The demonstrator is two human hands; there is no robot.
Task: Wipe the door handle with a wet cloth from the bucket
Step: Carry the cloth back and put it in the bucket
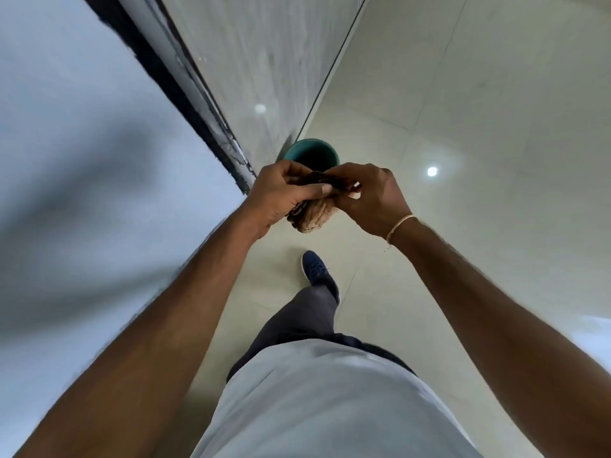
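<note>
A bunched brown and beige cloth is held between both hands at chest height. My left hand grips its left side and my right hand pinches its top right. Straight below them, on the floor, stands a teal bucket; the hands hide its near rim. The door handle is not in view.
A pale wall fills the left, ending in a dark vertical frame edge and a grey panel. Glossy beige floor tiles spread to the right. My blue shoe is on the floor just behind the bucket.
</note>
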